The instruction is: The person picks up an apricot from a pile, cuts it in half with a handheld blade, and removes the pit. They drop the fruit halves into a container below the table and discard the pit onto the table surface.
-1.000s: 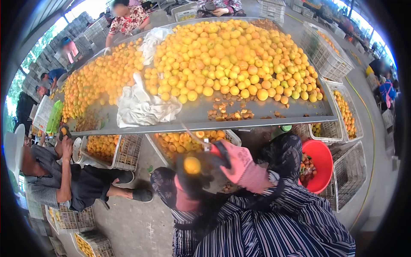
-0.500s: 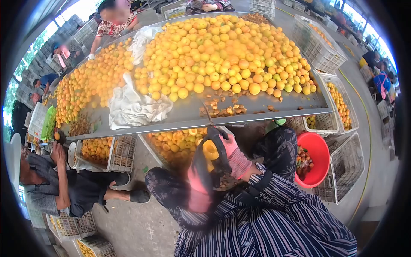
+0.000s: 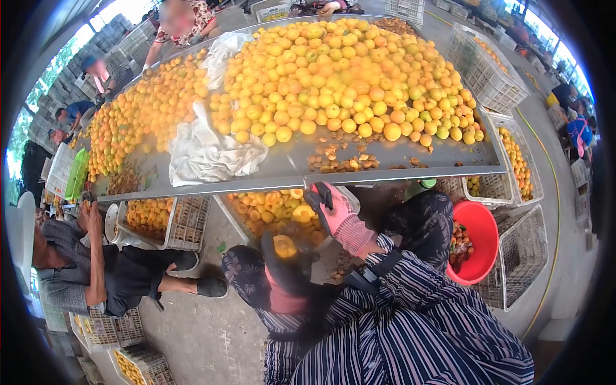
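Observation:
My left hand (image 3: pixel 287 266), in a black-and-pink glove, is low over my lap and blurred by motion. A cut apricot piece (image 3: pixel 284 246) rests in its fingers. My right hand (image 3: pixel 337 217), gloved alike, is closed around a thin knife (image 3: pixel 296 168) whose blade points up past the table edge. Just ahead of my hands, below the edge, sits a crate of halved apricots (image 3: pixel 260 212). Whole apricots (image 3: pixel 333 77) are heaped on the metal table (image 3: pixel 285 157), with brown pits and scraps (image 3: pixel 340 158) nearer me.
White cloths (image 3: pixel 212 154) lie on the table. A red bucket (image 3: pixel 478 240) with pits stands right, beside an empty crate (image 3: pixel 523 256). To the left sits a co-worker (image 3: pixel 70 256) near another fruit crate (image 3: pixel 186 224). Another person (image 3: pixel 186 25) reaches in across the table.
My hands have moved apart: the left is lower and further left with an apricot piece, the right slightly left and up with the knife. The whole view has shifted slightly.

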Available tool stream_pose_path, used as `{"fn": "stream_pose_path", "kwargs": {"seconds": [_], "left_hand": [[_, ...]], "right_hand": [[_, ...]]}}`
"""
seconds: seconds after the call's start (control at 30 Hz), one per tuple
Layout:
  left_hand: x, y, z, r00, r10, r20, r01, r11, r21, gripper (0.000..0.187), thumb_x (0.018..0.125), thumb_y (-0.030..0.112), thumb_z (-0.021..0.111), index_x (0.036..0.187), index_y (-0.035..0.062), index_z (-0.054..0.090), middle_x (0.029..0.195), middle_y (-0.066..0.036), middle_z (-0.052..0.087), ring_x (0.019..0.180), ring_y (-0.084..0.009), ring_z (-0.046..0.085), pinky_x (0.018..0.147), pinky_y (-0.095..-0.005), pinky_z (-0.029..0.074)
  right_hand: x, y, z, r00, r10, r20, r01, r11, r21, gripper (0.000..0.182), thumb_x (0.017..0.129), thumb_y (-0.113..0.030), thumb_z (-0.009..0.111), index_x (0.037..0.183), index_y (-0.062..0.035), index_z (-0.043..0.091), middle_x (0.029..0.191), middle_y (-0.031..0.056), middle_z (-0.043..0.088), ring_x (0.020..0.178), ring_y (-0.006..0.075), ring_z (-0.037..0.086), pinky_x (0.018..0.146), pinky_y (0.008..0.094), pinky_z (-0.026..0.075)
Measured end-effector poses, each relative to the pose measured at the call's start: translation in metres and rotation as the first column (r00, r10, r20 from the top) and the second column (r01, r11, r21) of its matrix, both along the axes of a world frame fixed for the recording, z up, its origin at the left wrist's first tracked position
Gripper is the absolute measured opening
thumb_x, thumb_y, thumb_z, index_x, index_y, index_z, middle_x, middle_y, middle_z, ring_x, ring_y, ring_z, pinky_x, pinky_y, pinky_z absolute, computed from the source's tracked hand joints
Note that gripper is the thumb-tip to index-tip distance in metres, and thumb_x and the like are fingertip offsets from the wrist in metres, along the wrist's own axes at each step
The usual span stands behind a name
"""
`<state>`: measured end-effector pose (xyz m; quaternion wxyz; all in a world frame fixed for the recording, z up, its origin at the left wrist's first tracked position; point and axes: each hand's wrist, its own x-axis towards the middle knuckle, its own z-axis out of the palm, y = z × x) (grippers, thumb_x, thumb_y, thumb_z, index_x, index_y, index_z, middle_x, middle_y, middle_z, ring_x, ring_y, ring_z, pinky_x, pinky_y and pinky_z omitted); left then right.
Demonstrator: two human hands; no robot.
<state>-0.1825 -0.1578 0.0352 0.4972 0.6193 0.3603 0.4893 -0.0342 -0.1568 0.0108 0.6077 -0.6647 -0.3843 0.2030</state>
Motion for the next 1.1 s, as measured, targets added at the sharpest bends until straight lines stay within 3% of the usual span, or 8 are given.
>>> {"fn": "stream_pose_path", "kwargs": {"seconds": [0.07,0.33,0.53,0.6,0.8,0.9,0.97,1.1], "left_hand": [[-0.015,0.015,-0.009,0.832,0.04,0.554,0.376,0.693,-0.616,0.046,0.091,0.04,0.045,0.118,0.0039,0.049,0.107,-0.011,0.057,0.071,-0.0147,0.057,0.059,-0.0265,0.05],[0.003,0.002,0.034,0.866,-0.081,0.493,0.377,0.754,-0.538,0.043,0.08,0.024,0.058,0.114,-0.0003,0.049,0.099,-0.011,0.06,0.083,-0.0194,0.06,0.066,-0.0271,0.051],[-0.002,0.005,0.031,0.872,-0.078,0.482,0.377,0.735,-0.563,0.054,0.073,0.008,0.068,0.117,-0.0071,0.04,0.094,-0.013,0.062,0.08,-0.0199,0.062,0.069,-0.027,0.05],[-0.003,0.009,0.034,0.8,0.009,0.6,0.476,0.598,-0.645,0.051,0.076,0.01,0.067,0.116,-0.0072,0.039,0.092,-0.013,0.062,0.079,-0.0197,0.062,0.068,-0.0269,0.05],[0.005,0.008,0.047,0.864,-0.181,0.47,0.434,0.741,-0.513,0.038,0.094,0.033,0.043,0.116,0.0031,0.047,0.094,-0.011,0.06,0.077,-0.0173,0.061,0.061,-0.0253,0.053],[0.009,0.017,0.054,0.801,-0.165,0.576,0.58,0.456,-0.675,0.025,0.08,-0.002,0.057,0.105,-0.0032,0.051,0.08,-0.01,0.059,0.062,-0.0161,0.056,0.054,-0.0243,0.046],[0.016,0.013,0.06,0.897,-0.441,-0.021,0.429,0.881,-0.201,0.035,0.075,-0.002,0.062,0.109,-0.0025,0.05,0.077,-0.013,0.059,0.063,-0.0193,0.058,0.057,-0.0282,0.047],[0.029,0.048,0.05,0.735,-0.525,-0.43,0.64,0.747,0.182,0.054,0.074,0.009,0.062,0.123,-0.002,0.043,0.11,-0.016,0.057,0.094,-0.0252,0.059,0.083,-0.0338,0.048]], "right_hand": [[0.002,0.003,0.004,0.97,0.016,0.243,-0.026,0.999,0.037,0.037,0.082,-0.002,0.052,0.119,0.0021,0.049,0.103,0.0185,0.061,0.097,0.0312,0.059,0.087,0.032,0.046],[-0.017,-0.033,0.086,0.325,0.389,-0.862,-0.076,0.919,0.387,0.014,0.086,-0.014,0.059,0.086,-0.001,0.054,0.088,0.0118,0.058,0.072,0.0176,0.057,0.061,0.0275,0.046],[-0.009,-0.05,0.046,0.402,0.445,-0.8,0.008,0.872,0.489,0.022,0.085,-0.014,0.061,0.102,0.0006,0.059,0.1,0.0133,0.06,0.087,0.0208,0.059,0.077,0.0307,0.049],[0.005,-0.058,0.066,0.919,0.394,0.01,-0.393,0.916,0.086,0.03,0.083,-0.015,0.065,0.107,0.0014,0.059,0.102,0.0095,0.061,0.094,0.0169,0.058,0.086,0.0282,0.046],[0.019,-0.082,0.109,0.846,0.3,-0.441,-0.397,0.907,-0.144,0.032,0.082,-0.012,0.066,0.11,0.0004,0.059,0.102,0.0071,0.065,0.092,0.0148,0.061,0.084,0.0252,0.048],[0.029,-0.081,0.103,0.684,0.439,-0.583,-0.492,0.867,0.077,0.031,0.082,-0.014,0.066,0.109,0.0008,0.06,0.102,0.0075,0.065,0.092,0.0142,0.061,0.084,0.0249,0.048],[0.036,-0.086,0.114,0.871,0.416,-0.261,-0.444,0.894,-0.058,0.031,0.084,-0.017,0.063,0.109,0.0011,0.06,0.1,0.007,0.065,0.089,0.0134,0.061,0.081,0.0247,0.048],[0.07,-0.078,0.125,0.564,0.443,-0.697,-0.502,0.854,0.136,0.035,0.082,-0.018,0.067,0.111,0.0006,0.058,0.107,0.0086,0.062,0.096,0.0151,0.058,0.084,0.0285,0.047]]}}
